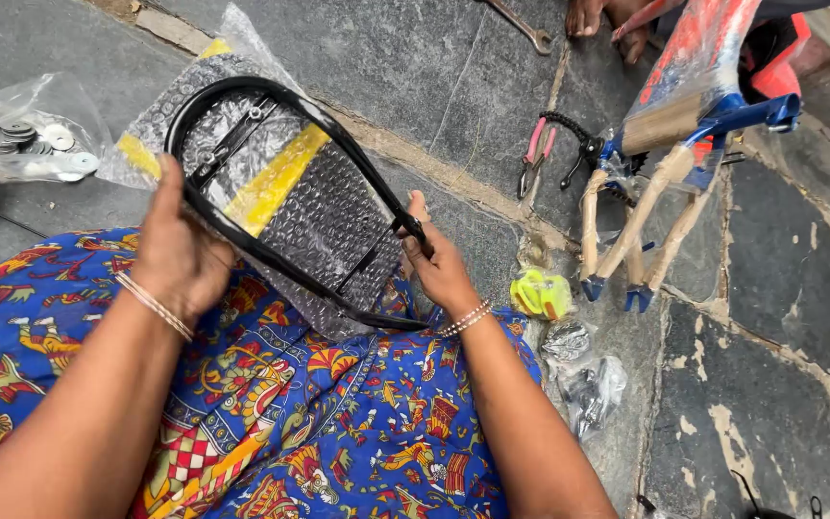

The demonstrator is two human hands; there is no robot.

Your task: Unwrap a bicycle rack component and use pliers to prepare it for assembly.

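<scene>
Both hands hold a black tapered metal frame, a rack-like loop with crossbars, tilted above the lap. Left hand wraps the wide near-left curve of the loop, fingers curled over the rim, back of hand toward camera. Right hand pinches the narrow right end, fingertips closed on a small black fitting there.

Under and behind the frame: a bubble-wrap sheet with yellow tape strips, partly on the lap, partly on the stone floor. Lap covered by blue patterned cloth. Thin bangles on both wrists.

Far left: clear plastic bag of metal washers on the floor. Right of the hands: pink-handled pliers, beside them a blue bicycle frame with its tubes wrapped in brown paper. Near right: a yellow-green crumpled bag, then small clear bags of hardware. Far centre: a spanner on the stone; another person's foot just beside it at the far edge.
</scene>
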